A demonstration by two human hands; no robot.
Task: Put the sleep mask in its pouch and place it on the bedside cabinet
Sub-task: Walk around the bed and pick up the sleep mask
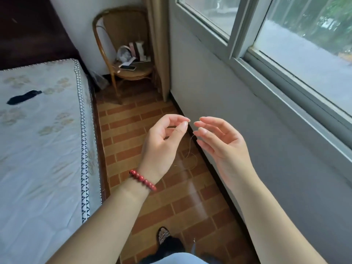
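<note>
A black, soft, elongated item (pixel 23 97), which looks like the sleep mask or its pouch, lies on the pale bed sheet at the left, far from both hands. My left hand (pixel 165 138), with a red bead bracelet on its wrist, is raised over the brick floor with thumb and forefinger pinched together. A thin brownish thread (pixel 191 147) dangles from those fingertips. My right hand (pixel 219 141) is just to the right, palm up, fingers apart and holding nothing. I cannot tell the pouch and mask apart.
The bed (pixel 47 149) fills the left side. A rattan chair (pixel 129 73) in the far corner holds a phone (pixel 128 67) and small items. A grey wall with a window (pixel 295 44) runs along the right. My sandalled foot (pixel 163 237) stands on the brick floor.
</note>
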